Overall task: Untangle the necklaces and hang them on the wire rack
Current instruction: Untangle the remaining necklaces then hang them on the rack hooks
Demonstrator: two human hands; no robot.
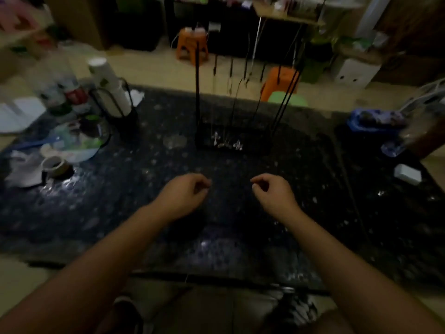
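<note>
Left hand point(184, 194) and right hand point(273, 192) near, fingertips pinched; held chain not discernible. Rack point(231, 131) far, necklaces point(226, 142) hanging.

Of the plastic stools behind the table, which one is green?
The green stool at the table's far edge, partly hidden by it, just right of the rack. The two other stools are orange.

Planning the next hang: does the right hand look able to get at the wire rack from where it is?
Probably yes. The right hand hovers over bare dark table, and the wire rack stands straight ahead with nothing between them. Whether its pinched fingers hold a chain is too dim to tell.
</note>
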